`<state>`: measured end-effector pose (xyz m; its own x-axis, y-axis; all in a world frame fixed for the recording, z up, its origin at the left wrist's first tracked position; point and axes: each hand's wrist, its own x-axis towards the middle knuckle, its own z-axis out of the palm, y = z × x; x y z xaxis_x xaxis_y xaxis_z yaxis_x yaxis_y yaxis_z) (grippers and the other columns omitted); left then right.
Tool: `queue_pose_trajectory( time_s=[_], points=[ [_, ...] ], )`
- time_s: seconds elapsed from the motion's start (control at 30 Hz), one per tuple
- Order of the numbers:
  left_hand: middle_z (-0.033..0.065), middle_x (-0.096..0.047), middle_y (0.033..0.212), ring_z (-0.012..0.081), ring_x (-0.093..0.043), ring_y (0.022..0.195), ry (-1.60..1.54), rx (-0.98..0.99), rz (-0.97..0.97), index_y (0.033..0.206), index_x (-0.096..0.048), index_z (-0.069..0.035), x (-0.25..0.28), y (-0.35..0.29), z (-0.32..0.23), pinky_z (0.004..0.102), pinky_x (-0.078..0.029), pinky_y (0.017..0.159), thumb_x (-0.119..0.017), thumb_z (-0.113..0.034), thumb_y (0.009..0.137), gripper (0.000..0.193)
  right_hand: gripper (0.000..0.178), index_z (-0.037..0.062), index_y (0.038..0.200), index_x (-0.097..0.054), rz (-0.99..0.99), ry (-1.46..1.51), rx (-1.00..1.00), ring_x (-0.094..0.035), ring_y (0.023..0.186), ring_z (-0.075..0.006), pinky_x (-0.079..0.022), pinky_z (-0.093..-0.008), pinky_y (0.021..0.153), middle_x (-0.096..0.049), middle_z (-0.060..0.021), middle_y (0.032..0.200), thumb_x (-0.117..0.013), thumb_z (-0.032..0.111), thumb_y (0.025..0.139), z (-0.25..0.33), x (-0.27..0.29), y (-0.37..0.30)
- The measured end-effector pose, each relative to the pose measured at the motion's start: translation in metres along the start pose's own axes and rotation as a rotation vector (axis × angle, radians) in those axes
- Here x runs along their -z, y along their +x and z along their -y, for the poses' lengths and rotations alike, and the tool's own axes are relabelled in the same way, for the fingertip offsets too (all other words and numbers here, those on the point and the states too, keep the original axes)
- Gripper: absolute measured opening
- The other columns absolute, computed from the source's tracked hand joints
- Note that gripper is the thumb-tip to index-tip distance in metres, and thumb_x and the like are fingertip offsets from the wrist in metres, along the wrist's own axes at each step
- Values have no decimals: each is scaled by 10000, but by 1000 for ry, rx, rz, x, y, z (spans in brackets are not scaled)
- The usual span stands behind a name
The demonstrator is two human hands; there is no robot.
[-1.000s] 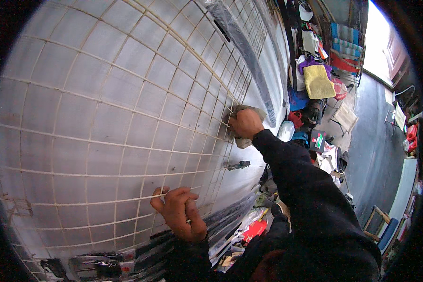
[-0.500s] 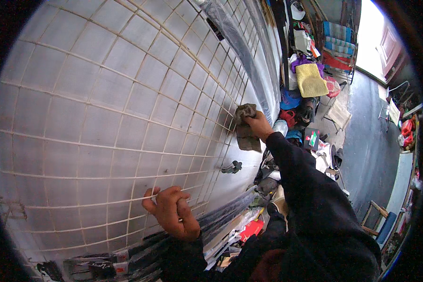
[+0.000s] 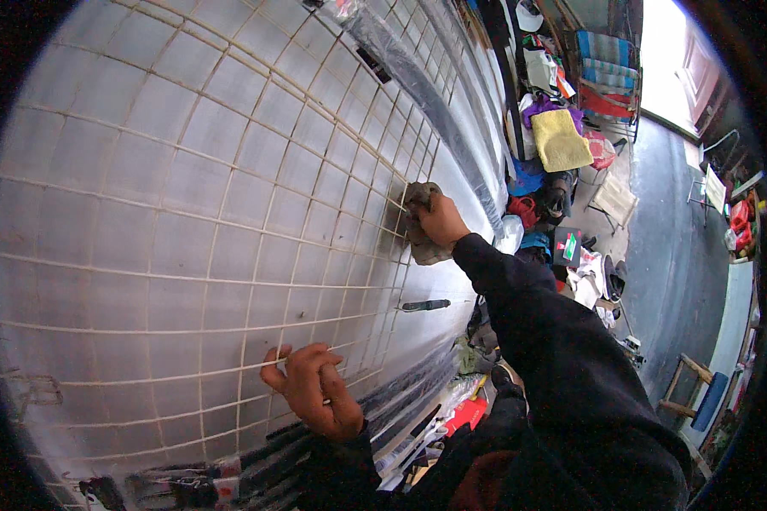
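Note:
A large white wire grid panel [image 3: 255,278] stands in front of a pale wall and fills the left half of the head view. Low on it, my left hand [image 3: 317,393] is closed, its fingers hooked round one of the wires. Higher and to the right, my right hand [image 3: 445,223] grips a crumpled grey-brown cloth [image 3: 424,245] and presses it against the grid's wires near its right part. The fingertips there are partly hidden in the cloth. Just below, a slim dark object [image 3: 426,305] hangs at the wires; its kind is unclear.
Plastic-wrapped strips run along the panel's right side [image 3: 418,81] and bottom. Right of my arm lies a crowded heap with a yellow cushion [image 3: 562,140], bags and shoes. A folding stool [image 3: 614,202] stands on the grey floor [image 3: 669,247]. My shoe [image 3: 503,379] is near a red package [image 3: 467,414].
My right hand has moved a little left and up with the cloth, closer against the wires. The slim dark object has turned. My left hand keeps its hold on the grid.

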<state>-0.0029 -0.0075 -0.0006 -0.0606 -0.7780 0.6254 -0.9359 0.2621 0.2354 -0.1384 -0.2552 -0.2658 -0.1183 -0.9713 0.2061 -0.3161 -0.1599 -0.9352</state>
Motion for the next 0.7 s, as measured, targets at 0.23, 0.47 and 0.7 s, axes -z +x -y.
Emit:
queue_pose_trajectory(
  time_s=[0.23,0.47,0.7],
  points=[
    [135,-660,816,268,-547,849,5,-27,-17,834,-622,-46,0,2,7,539,-289,1099,-459,-148,921,211,254,-50,970,-673,122,99,15,-647,946,-512,-529,-530,807,-679,-324,948,-672,188,879,-10,29,-14],
    [134,-678,916,340,-473,1125,-30,63,6,845,-641,-40,0,-6,7,534,-282,1120,-483,-236,1003,297,336,-7,1105,-691,-101,202,-301,-708,992,-334,-542,-411,868,-738,-201,1044,-696,268,912,-50,55,-60],
    [122,-659,831,263,-557,860,43,-20,2,826,-626,-51,0,-2,5,536,-295,1099,-468,-172,919,219,460,-7,1107,-714,154,822,-676,-669,789,-162,-544,-335,716,-727,-76,960,-672,429,965,-40,10,-35]
  ],
)
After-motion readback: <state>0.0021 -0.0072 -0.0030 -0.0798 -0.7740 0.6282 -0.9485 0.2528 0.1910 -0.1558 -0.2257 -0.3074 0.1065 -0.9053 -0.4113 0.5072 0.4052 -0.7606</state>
